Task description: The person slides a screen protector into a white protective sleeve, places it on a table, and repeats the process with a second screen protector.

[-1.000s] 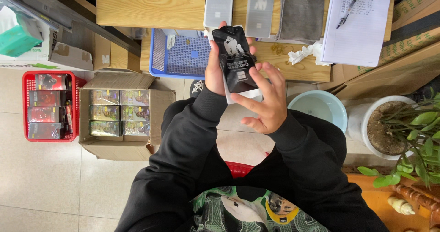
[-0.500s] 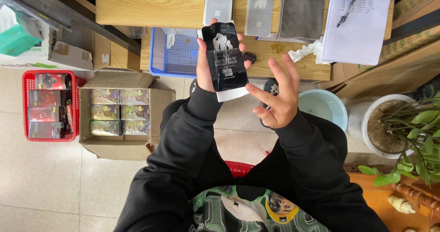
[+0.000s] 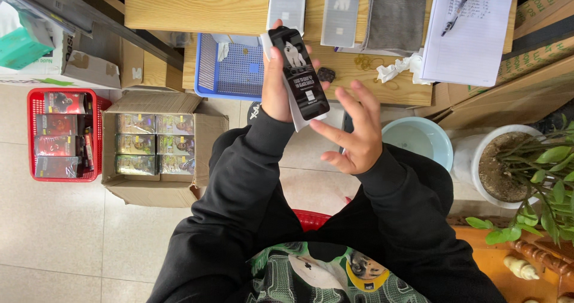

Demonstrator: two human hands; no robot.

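My left hand [image 3: 276, 87] grips a flat black packet [image 3: 299, 72] with a white card behind it, held tilted on edge above my lap. My right hand [image 3: 353, 132] hovers just below and right of the packet, fingers spread, holding nothing. Two more grey flat packets [image 3: 287, 4] lie on the wooden desk [image 3: 197, 7] beyond, beside a grey cloth [image 3: 394, 20].
A blue mesh basket [image 3: 230, 69] sits under the desk edge. A cardboard box of small cartons [image 3: 155, 144] and a red basket [image 3: 60, 135] stand on the floor at left. At right are a pale bowl [image 3: 418, 141], a potted plant [image 3: 520, 165] and a notepad with pen [image 3: 469, 28].
My left hand has turned the black packet more edge-on and tilted it. My right hand has come off the packet and stays open beside it.
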